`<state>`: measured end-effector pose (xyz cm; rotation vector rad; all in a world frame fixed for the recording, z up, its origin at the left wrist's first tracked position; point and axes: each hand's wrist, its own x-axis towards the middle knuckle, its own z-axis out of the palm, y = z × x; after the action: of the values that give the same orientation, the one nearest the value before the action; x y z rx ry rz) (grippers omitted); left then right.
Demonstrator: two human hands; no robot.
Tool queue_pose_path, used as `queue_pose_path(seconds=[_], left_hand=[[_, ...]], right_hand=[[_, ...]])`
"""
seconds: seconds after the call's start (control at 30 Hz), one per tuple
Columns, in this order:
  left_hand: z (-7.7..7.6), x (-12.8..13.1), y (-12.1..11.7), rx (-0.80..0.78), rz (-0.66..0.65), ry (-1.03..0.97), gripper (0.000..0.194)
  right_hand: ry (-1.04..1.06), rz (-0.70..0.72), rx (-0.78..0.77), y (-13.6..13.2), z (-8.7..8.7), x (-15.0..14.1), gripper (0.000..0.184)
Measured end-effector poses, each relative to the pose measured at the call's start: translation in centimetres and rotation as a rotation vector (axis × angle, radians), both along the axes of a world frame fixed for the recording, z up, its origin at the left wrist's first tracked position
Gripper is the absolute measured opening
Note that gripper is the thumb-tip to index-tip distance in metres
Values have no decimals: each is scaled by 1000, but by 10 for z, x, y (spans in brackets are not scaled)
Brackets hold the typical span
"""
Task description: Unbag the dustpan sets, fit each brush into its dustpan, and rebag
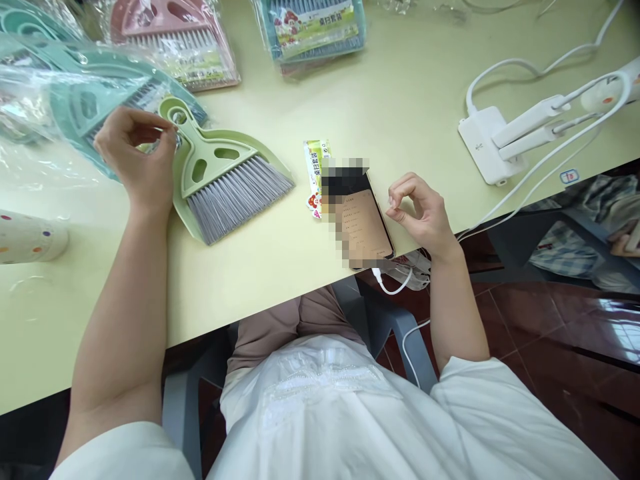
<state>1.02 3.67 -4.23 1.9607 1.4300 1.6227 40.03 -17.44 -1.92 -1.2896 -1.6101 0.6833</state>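
A light green mini broom (227, 180) with grey bristles lies on a matching dustpan on the pale yellow table (280, 267). My left hand (137, 157) pinches the ring end of the broom's handle, beside a teal dustpan set in clear plastic (75, 93). My right hand (423, 213) hovers with curled fingers just right of a phone (363, 223) lying screen-up near the table's front edge; it holds nothing. A small printed label card (315, 173) lies between the broom and the phone.
Packaged broom sets in pink (175, 37) and blue (315, 30) lie at the far side. A white power strip (487, 143) with white plugs and cables sits at the right. A dotted cup (27, 237) lies at the left edge. A charging cable (395, 287) hangs from the phone.
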Motion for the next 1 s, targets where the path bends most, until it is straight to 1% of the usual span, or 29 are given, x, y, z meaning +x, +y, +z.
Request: queue_pose_path(seconds=[0.1, 0.3, 0.5, 0.7, 0.83, 1.0], left_hand=[[0, 0, -1, -21, 30, 31, 23], [0, 0, 0, 30, -19, -19, 22], [0, 0, 0, -53, 52, 69, 18], [2, 1, -3, -93, 75, 81, 17], [5, 3, -6, -77, 56, 53, 17], [7, 4, -8, -100, 56, 52, 18]], right_hand=[[0, 1, 7, 1, 0, 0, 34], [-10, -4, 33, 0, -1, 0, 31], [-8, -1, 51, 1, -2, 1, 21], [7, -16, 30, 2, -1, 1, 29], [0, -33, 0, 2, -2, 1, 34], [12, -25, 8, 2, -1, 0, 31]])
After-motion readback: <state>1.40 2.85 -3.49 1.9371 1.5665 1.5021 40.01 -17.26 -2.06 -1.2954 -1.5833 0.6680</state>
